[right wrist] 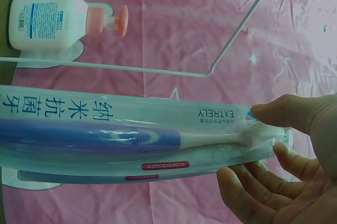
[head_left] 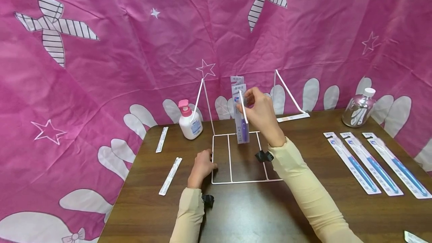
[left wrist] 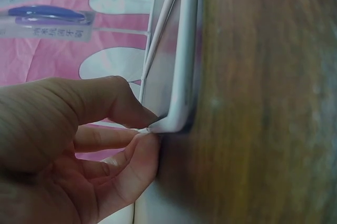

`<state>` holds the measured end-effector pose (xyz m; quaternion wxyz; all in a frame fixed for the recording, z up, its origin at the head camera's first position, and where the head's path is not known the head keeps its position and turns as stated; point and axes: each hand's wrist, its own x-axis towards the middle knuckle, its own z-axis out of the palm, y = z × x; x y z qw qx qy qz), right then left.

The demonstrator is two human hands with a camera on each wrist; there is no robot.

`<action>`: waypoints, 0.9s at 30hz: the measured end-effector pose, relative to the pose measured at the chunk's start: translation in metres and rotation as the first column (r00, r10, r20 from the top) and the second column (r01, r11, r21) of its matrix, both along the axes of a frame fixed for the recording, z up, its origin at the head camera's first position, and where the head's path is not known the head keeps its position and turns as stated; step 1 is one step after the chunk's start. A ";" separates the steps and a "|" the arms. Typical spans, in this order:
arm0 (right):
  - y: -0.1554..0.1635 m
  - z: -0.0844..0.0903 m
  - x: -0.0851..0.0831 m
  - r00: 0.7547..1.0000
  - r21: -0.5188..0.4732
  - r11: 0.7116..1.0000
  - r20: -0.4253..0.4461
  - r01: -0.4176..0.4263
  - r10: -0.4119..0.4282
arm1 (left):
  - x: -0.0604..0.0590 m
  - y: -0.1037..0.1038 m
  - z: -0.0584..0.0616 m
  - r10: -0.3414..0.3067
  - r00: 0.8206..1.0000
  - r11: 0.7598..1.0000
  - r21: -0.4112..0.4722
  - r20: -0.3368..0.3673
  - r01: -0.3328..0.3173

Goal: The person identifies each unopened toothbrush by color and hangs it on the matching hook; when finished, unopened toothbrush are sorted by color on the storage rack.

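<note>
Pinching the upper edges of a clear plastic toothbrush pack point(head_left: 240, 135) between thumb and fingers, my right hand point(head_left: 261, 113) is up at the middle wire arm point(head_left: 244, 110) of a white rack point(head_left: 239, 182). The pack stands upright, long and flat, with a moulded blister over a brush that has a smooth purple handle and a pale neck; dark lettering runs along the card. A matching second pack point(head_left: 237, 80) hangs just behind it. My left hand point(head_left: 202, 164) grips the rack's left base wire between thumb and fingers; the wire is round and smooth, bent into an open frame with crossbars. Pale yellow sleeves point(head_left: 305, 186), softly wrinkled, cover my forearms.

Under the rack lies a brown, wood-grained tabletop point(head_left: 152, 213), slightly glossy near me. Creased pink cloth point(head_left: 135, 48) hangs behind, printed with striped bows, stars and white rounded shapes. Three blue-handled toothbrush packs point(head_left: 370, 164) lie side by side to the right; two slim white packets point(head_left: 170, 176) lie to the left, and another flat packet point(head_left: 293, 117) near the cloth.

A white bottle point(head_left: 191, 127) with a pink pump stands behind left of the rack. At the far right, a rounded transparent jar point(head_left: 354, 112) with a white cap holds white pieces I cannot identify.
</note>
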<state>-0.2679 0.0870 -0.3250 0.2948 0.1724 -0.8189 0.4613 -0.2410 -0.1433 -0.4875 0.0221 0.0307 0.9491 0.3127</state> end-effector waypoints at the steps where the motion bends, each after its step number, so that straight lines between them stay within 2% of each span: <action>1: 0.000 0.000 -0.001 1.000 0.002 1.000 -0.001 -0.001 0.001 | 0.000 0.000 0.000 0.002 1.000 1.000 0.000 0.002 -0.002; 7: 0.001 -0.002 -0.004 1.000 0.004 1.000 -0.013 -0.003 0.003 | 0.000 0.000 -0.001 0.009 1.000 1.000 0.011 0.027 -0.010; 12: 0.003 -0.010 -0.003 1.000 -0.010 1.000 0.017 -0.016 0.016 | -0.001 0.000 -0.001 0.004 1.000 1.000 -0.003 0.012 -0.004; 22: 0.024 -0.041 0.012 0.993 -0.016 0.999 0.118 0.033 -0.031 | -0.002 0.001 0.001 0.010 0.999 1.000 0.015 0.037 -0.010; 27: 0.039 -0.058 0.018 0.990 0.034 0.998 0.123 0.060 -0.064 | -0.001 0.002 0.000 0.012 0.999 1.000 0.013 0.040 -0.013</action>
